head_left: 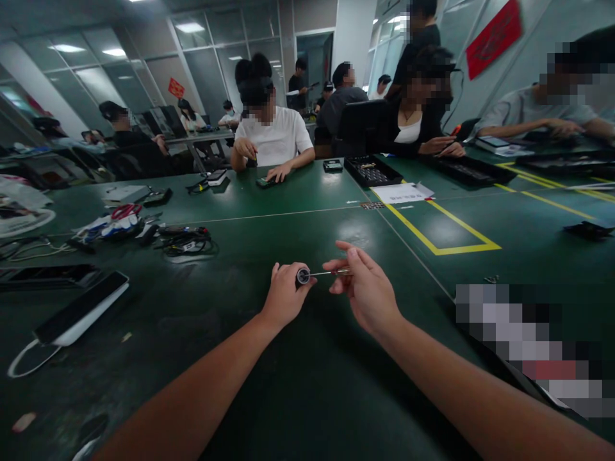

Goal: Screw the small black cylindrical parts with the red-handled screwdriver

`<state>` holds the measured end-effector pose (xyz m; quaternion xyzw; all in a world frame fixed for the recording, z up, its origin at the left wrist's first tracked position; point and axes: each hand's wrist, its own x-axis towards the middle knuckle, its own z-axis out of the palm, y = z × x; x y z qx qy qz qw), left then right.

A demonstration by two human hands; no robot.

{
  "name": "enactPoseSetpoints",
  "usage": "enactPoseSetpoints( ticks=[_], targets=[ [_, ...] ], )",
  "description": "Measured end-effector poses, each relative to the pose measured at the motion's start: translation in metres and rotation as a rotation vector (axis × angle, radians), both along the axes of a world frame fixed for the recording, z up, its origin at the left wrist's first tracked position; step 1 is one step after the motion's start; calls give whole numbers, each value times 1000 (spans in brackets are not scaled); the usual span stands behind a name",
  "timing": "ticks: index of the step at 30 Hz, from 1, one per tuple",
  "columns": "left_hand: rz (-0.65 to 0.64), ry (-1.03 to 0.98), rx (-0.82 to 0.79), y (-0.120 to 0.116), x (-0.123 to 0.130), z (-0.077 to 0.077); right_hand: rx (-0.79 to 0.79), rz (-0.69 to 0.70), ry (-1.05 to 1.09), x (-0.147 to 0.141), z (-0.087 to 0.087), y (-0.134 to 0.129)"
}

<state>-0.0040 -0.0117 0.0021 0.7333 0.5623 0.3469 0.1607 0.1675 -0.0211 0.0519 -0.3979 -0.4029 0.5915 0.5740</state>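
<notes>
Above the green table [298, 410], my left hand [284, 298] is closed around a small dark cylindrical part [302, 276] whose round open end faces me. A thin screwdriver [342, 272] is pinched by its handle in my right hand [369, 285]. The shaft runs leftward, and its tip reaches the open end of the cylindrical part. Whether the tip meets a screw inside is too small to tell. My right index finger sticks out over the handle. Both forearms come in from the lower corners.
To the left lie a black-and-white device [84, 310], bundled black cables [187, 243] and a dark tray [48, 276]. Yellow tape [437, 251] marks the table at the right. Across it, a person in a white shirt [278, 134] works near a black parts tray [372, 171].
</notes>
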Motion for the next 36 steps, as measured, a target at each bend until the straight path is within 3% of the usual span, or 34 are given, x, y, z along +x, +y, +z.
enactPoseSetpoints(
  ticks=[5, 10, 13, 22, 30, 36],
  targets=[
    [10, -4, -24, 1, 0, 1, 132, -112, -129, -15, -5, -3],
    [4, -8, -7, -1, 0, 2, 683, -327, -606, -15, -19, -8],
    [5, 4, 7, -1, 0, 1, 839, -377, -696, -9, -25, -4],
    [-7, 42, 14, -2, -1, -1, 1003, -456, -956, -7, -19, -10],
    [-47, 28, 61, 6, -6, -11, 871, -453, -1269, -5, -11, -15],
    [-31, 63, 58, 5, -6, -4, 881, -379, -1346, -1, -10, -19]
  ],
)
